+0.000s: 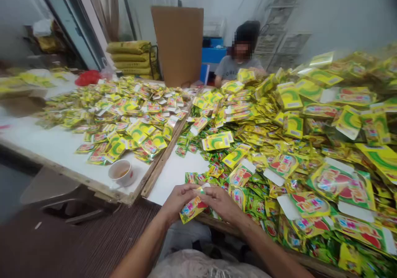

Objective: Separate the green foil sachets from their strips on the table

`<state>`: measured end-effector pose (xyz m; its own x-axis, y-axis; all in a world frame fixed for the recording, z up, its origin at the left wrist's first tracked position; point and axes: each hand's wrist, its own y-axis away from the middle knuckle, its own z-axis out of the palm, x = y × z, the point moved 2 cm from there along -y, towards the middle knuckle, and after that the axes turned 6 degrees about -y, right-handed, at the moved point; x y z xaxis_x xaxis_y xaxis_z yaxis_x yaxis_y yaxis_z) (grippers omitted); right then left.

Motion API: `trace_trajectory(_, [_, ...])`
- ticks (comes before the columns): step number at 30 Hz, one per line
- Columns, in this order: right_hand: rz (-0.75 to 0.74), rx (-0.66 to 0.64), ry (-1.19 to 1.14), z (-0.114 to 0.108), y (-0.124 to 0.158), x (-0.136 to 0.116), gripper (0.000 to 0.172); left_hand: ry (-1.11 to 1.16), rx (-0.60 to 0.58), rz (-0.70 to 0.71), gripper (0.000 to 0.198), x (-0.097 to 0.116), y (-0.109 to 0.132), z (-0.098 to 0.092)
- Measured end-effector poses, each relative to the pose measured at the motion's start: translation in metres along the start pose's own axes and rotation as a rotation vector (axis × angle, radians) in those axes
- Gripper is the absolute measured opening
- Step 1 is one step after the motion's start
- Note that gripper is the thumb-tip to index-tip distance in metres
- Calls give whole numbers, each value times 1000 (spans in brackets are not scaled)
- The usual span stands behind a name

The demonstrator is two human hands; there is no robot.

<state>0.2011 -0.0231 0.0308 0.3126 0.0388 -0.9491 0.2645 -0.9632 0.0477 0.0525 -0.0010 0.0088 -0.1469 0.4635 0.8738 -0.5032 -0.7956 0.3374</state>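
A small yellow and green printed carton [192, 210] is held between both hands just over the table's front edge. My left hand [177, 201] grips its left side, with the fingers bent over the upper end. From the other side my right hand [222, 203] pinches the same end, where a bit of white flap shows between the fingertips. Whether anything is inside the carton cannot be seen. Close to my right hand lie more yellow cartons [238, 196] and many small green sachets [256, 203].
A big heap of cartons and sachets [291, 125] covers the right table; another pile [124, 121] lies on the left table [66, 139]. A white cup [120, 173] with brown liquid stands near its front corner. Wooden edging [164, 156] divides the tables. A person [238, 59] sits opposite behind the heap.
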Motion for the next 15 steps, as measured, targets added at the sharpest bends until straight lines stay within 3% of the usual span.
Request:
trace_trajectory(3, [45,13,-44,8,-4,11,38,0,-43,-52,47,-5,-2,0])
trace_trajectory(5, [48,120,-15,6,-8,14,27,-121,-111,-75,48,-1,-7,-6])
trace_trajectory(7, [-12,282,99,-3,-12,11,21,-300,-109,-79,48,18,-18,-20])
trace_trajectory(8, [-58,358,181,-11,-13,7,20,-379,-40,-42,48,35,-26,-31])
trace_trajectory(9, [-103,418,271,-19,-14,4,21,-438,78,22,51,57,-34,-44])
trace_trajectory(12, [-158,506,534,-50,-19,-6,23,-443,728,548,57,138,-51,-85])
trace_trajectory(14, [-144,528,648,-69,-24,-9,25,-486,1000,779,71,175,-49,-96])
trace_trajectory(15, [-143,536,678,-76,-28,-10,26,-510,1063,822,75,183,-45,-97])
